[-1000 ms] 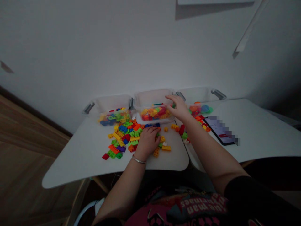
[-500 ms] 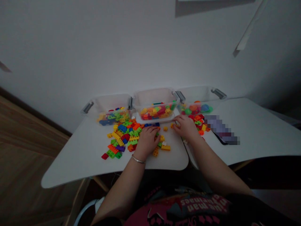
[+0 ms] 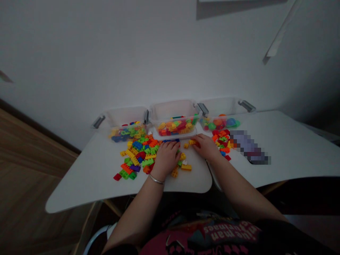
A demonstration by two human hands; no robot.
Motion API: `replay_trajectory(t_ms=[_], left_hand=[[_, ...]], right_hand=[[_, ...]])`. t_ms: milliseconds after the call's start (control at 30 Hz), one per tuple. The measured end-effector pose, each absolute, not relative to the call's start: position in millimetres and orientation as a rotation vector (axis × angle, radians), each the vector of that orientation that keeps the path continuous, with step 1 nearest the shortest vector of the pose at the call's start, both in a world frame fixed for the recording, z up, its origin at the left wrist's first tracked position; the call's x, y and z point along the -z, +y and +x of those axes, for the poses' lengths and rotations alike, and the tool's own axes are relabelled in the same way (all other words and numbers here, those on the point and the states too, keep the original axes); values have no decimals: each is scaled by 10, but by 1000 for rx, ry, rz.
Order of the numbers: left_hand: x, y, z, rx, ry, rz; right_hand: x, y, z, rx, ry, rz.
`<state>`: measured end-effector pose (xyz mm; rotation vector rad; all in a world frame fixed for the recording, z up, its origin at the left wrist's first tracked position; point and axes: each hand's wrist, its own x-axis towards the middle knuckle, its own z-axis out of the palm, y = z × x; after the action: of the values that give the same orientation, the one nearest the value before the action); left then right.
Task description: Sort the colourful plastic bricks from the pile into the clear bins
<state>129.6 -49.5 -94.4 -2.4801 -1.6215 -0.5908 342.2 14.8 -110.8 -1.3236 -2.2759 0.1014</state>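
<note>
A pile of colourful toy bricks covers the middle of the white table. My left hand rests over the pile's right side, fingers spread on the bricks and thumb apart; what lies beneath the palm is hidden. My right hand has its thumb and fingers closed on a yellow toy brick just right of the pile. Beside that brick lies another small yellow brick. Nearer to me are a long yellow brick and an orange-yellow one.
Three clear bins stand along the wall: a left bin and a middle bin with bricks, and a right bin with round pieces. A smaller brick heap and a pixelated phone-like object lie at right on the table.
My right hand has moved slightly left with the yellow brick, closer to the small loose one. My left hand stays over the pile.
</note>
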Motion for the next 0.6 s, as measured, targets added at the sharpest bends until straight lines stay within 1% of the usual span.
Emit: replay_trajectory(t_ms=[100,300,600], left_hand=[[863,-489,1352,566,-1593,-2424],[661,-373,1511,562,-1582,-2431],[772,-204,1630,513,-1503,-2513]], right_hand=[[1146,170,3408,-153,-2215,-1203],[1162,148,3351,-126,-2139,-1092],[1168,94,3287,-102,-2092,-997]])
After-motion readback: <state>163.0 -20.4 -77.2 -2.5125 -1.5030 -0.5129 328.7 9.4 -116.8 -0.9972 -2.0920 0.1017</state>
